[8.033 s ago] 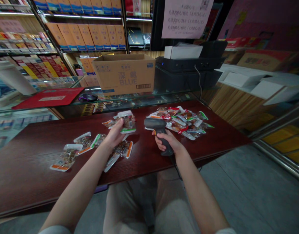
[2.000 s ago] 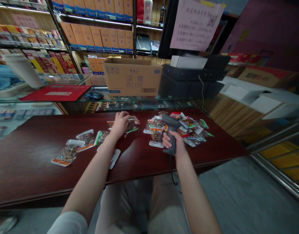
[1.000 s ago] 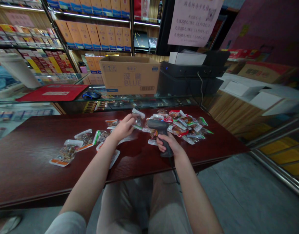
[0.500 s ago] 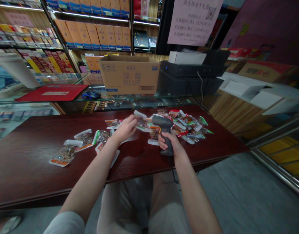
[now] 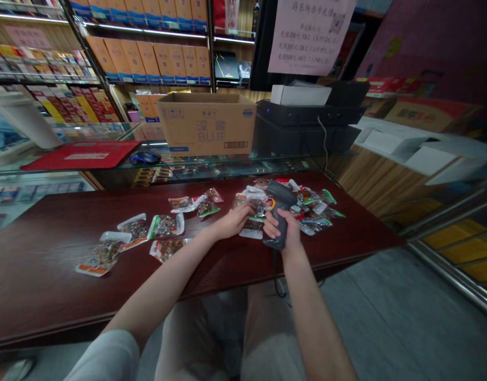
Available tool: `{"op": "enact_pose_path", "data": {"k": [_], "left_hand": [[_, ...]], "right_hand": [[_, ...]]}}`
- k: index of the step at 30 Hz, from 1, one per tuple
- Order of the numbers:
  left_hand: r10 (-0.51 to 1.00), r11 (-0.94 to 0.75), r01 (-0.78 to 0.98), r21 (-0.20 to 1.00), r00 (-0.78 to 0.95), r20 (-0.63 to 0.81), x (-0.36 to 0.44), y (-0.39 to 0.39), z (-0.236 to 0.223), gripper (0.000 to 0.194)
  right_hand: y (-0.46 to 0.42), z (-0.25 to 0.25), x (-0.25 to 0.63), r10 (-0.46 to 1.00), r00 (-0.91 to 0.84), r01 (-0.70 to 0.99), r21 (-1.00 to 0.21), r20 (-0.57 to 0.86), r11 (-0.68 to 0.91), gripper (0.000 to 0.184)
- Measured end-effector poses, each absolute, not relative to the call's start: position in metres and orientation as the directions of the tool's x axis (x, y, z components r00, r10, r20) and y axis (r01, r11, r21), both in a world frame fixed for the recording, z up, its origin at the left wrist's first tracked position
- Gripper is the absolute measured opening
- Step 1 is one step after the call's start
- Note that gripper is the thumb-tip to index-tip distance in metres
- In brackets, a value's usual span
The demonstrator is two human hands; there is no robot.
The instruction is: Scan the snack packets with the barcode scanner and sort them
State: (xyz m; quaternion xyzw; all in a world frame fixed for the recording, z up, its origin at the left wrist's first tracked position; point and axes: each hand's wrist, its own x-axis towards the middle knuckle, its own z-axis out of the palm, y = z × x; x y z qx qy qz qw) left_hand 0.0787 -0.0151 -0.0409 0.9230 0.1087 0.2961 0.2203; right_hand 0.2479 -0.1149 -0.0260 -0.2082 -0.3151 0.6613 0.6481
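Note:
My right hand (image 5: pixel 285 227) is wrapped around the grip of a black barcode scanner (image 5: pixel 282 198), its head tilted toward the left over the packets. A cord hangs from the scanner's base past the table edge. Close to its left, my left hand (image 5: pixel 236 219) has bent fingers on a clear snack packet (image 5: pixel 256 197) with a white edge; the fingertips are partly hidden. Behind and right of the scanner lies a heap of small snack packets (image 5: pixel 316 209). More packets (image 5: pixel 166 225) are spread out on the left, beyond my left forearm.
The dark red wooden table (image 5: pixel 61 227) stretches before me. A cardboard box (image 5: pixel 207 129), a blue-lit mouse (image 5: pixel 145 157), a red folder-like sheet (image 5: pixel 80 153) and a white cup (image 5: pixel 27 119) stand on the glass counter behind. Black equipment (image 5: pixel 306 124) is at the right.
My left hand has moved right, from the middle packets to beside the scanner, uncovering packets on the left. The scanner in my right hand has shifted slightly right and up.

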Motion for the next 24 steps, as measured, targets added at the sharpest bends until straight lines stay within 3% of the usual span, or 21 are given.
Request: {"op": "enact_pose_path", "data": {"k": [4, 8, 12, 14, 18, 21, 24], "left_hand": [[0.334, -0.909, 0.178, 0.376, 0.852, 0.404, 0.076, -0.020, -0.037, 0.027], [0.482, -0.873, 0.378, 0.310, 0.768, 0.422, 0.061, -0.015, -0.021, 0.031], [0.789, -0.585, 0.776, 0.235, 0.479, 0.385, 0.028, 0.006, -0.016, 0.030], [0.880, -0.426, 0.888, 0.175, 0.361, 0.308, 0.011, 0.017, -0.021, 0.037], [0.922, -0.376, 0.919, 0.121, 0.357, 0.149, -0.010, 0.032, -0.033, 0.051], [0.922, -0.371, 0.916, 0.151, 0.346, 0.173, -0.012, 0.036, -0.038, 0.047], [0.929, -0.360, 0.897, 0.255, 0.318, 0.191, -0.012, 0.037, -0.038, 0.045]], "right_hand": [[-0.114, -0.028, 0.248, 0.990, -0.071, -0.722, -0.691, 0.120, 0.032, 0.017], [-0.113, -0.030, 0.249, 0.990, -0.081, -0.728, -0.685, 0.113, 0.019, 0.015], [-0.113, -0.031, 0.249, 0.990, -0.097, -0.716, -0.698, 0.101, 0.001, 0.017], [-0.113, -0.030, 0.248, 0.991, -0.105, -0.698, -0.716, 0.079, -0.017, 0.018], [-0.112, -0.030, 0.247, 0.994, -0.101, -0.648, -0.761, 0.043, -0.033, 0.020], [-0.112, -0.030, 0.247, 0.996, -0.089, -0.627, -0.778, 0.022, -0.039, 0.021], [-0.111, -0.030, 0.247, 0.995, -0.099, -0.636, -0.771, 0.029, -0.040, 0.021]]}}
